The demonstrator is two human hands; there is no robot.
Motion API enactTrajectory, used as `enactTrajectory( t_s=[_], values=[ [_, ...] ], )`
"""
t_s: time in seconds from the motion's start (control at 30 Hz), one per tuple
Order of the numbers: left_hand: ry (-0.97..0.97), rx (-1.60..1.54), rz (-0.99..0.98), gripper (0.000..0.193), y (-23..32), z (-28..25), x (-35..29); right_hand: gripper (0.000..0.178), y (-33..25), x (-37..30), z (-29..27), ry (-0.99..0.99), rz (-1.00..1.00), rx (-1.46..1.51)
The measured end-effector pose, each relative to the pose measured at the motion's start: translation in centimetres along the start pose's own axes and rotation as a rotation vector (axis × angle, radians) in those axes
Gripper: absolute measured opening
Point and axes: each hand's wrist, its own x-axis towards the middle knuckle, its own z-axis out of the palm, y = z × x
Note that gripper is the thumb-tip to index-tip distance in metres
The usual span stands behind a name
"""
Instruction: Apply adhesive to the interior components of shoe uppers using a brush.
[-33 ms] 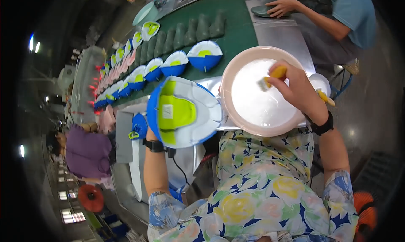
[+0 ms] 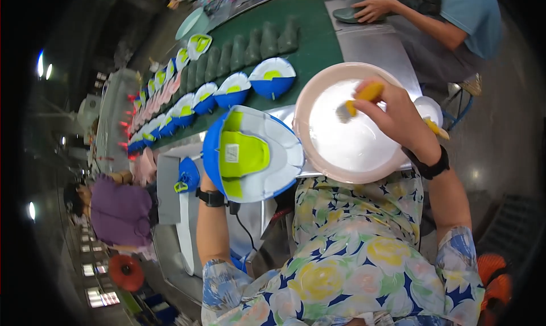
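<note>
In my left hand [image 2: 208, 184] is a blue and white shoe upper [image 2: 284, 150], its bright green lining and white inside turned up. The fingers are hidden behind it; only part of the hand shows above the wristband. My right hand [image 2: 398, 118] pinches a brush [image 2: 371, 91] with a yellow handle, its pale bristles pointing left and down. Hand and brush are over a wide pale pink basin [image 2: 305, 113] of white liquid [image 2: 347, 141]. I cannot tell whether the bristles touch the liquid. The upper's right edge lies close to the basin's left rim.
A green conveyor belt [image 2: 318, 25] carries rows of blue and white uppers [image 2: 273, 79], dark shoe lasts [image 2: 288, 36] and pink pieces [image 2: 165, 96]. Right of the basin, a small white bowl [image 2: 426, 106] has a yellow-handled brush [image 2: 437, 128]. At far right, a co-worker's hand [image 2: 372, 9] touches a dark green last.
My right hand and the brush have shifted slightly left over the basin. The shoe upper sits a little further right and lower in the picture, still in my left hand.
</note>
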Motion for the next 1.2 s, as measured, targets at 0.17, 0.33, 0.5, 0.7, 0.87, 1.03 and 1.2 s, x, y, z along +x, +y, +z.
enactTrajectory(
  t_s=[0.17, 0.33, 0.5, 0.7, 0.87, 1.03, 1.2],
  values=[
    [-0.086, 0.016, 0.101, 0.043, 2.5, 4.2, 1.1, 0.019, -2.8, 1.9, 0.6, 0.102, -0.152, 0.353],
    [-0.107, 0.042, 0.194, 0.044, 4.6, 6.9, 1.9, 0.019, -1.7, 0.7, -0.3, 0.169, -0.223, 0.199],
    [-0.085, 0.081, 0.241, 0.046, 5.7, 8.8, 2.0, 0.028, -1.1, -1.4, 0.6, 0.305, 0.134, 0.205],
    [-0.064, 0.127, 0.256, 0.048, 6.2, 10.3, 2.7, 0.034, 0.1, -2.8, 2.7, 0.323, 0.351, 0.485],
    [-0.035, 0.166, 0.276, 0.049, 6.8, 10.9, 4.6, 0.034, -0.6, -3.5, 4.1, 0.282, 0.37, 0.554],
    [-0.019, 0.191, 0.305, 0.051, 6.6, 10.6, 4.9, 0.03, -1.8, -4.0, 4.0, 0.229, 0.352, 0.589],
    [0.011, 0.221, 0.32, 0.052, 7.6, 7.5, 3.5, 0.025, -0.7, -4.1, 2.6, 0.295, 0.098, 0.559]
  ],
)
